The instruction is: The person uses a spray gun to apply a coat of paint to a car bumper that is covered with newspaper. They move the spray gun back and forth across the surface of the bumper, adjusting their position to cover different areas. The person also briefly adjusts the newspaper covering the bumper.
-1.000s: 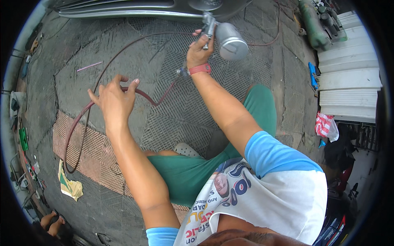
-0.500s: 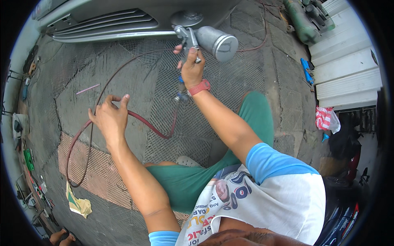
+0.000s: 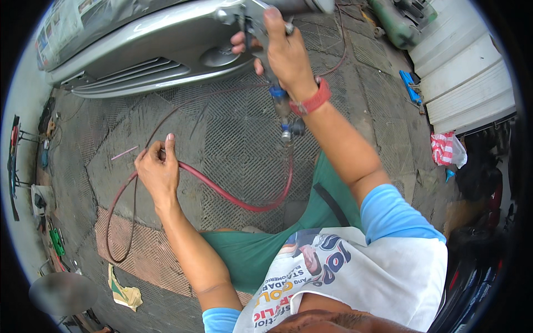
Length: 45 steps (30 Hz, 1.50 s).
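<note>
Right hand (image 3: 286, 53) clenched around spray gun (image 3: 252, 22), left hand (image 3: 158, 172) gripping red hose (image 3: 233, 198)

Workshop floor in daylight, seen from above.
Grey grid mats (image 3: 233, 133) cover the ground under both hands, with a reddish mat (image 3: 150, 255) nearer than the left hand. A silver car bumper (image 3: 139, 61) lies beyond the hands. White corrugated panels (image 3: 466, 83) stand far right of the right hand, a striped bag (image 3: 444, 149) below them. A yellow rag (image 3: 125, 291) lies near left.
</note>
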Each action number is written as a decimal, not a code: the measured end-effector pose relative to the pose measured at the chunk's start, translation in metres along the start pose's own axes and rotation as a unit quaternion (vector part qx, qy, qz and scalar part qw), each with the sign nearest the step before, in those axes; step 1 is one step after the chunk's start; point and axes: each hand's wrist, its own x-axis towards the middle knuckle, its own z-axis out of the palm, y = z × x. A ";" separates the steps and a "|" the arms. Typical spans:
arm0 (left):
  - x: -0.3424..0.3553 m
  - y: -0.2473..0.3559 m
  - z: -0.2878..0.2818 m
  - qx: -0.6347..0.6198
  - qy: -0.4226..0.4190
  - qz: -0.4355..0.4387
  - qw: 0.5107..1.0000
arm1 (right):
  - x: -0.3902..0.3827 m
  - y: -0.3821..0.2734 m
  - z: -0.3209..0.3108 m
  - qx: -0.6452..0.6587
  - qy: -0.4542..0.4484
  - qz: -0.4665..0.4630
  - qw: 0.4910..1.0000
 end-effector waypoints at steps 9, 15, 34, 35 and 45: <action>-0.025 0.105 0.010 0.012 -0.098 0.057 0.993 | 0.105 -0.013 -0.110 -0.071 -0.030 0.041 0.996; -0.053 0.180 0.012 -0.034 -0.104 0.055 0.993 | 0.179 0.002 -0.228 -0.099 0.056 0.041 0.993; -0.076 0.255 0.003 0.026 -0.194 0.061 0.979 | 0.265 0.060 -0.329 -0.298 0.191 0.020 0.935; -0.075 0.250 0.010 0.019 -0.200 0.062 0.978 | 0.255 0.062 -0.326 -0.267 0.164 0.004 0.950; -0.061 0.238 0.016 -0.009 -0.300 0.089 0.950 | 0.095 -0.018 -0.220 -0.115 -0.081 0.020 0.990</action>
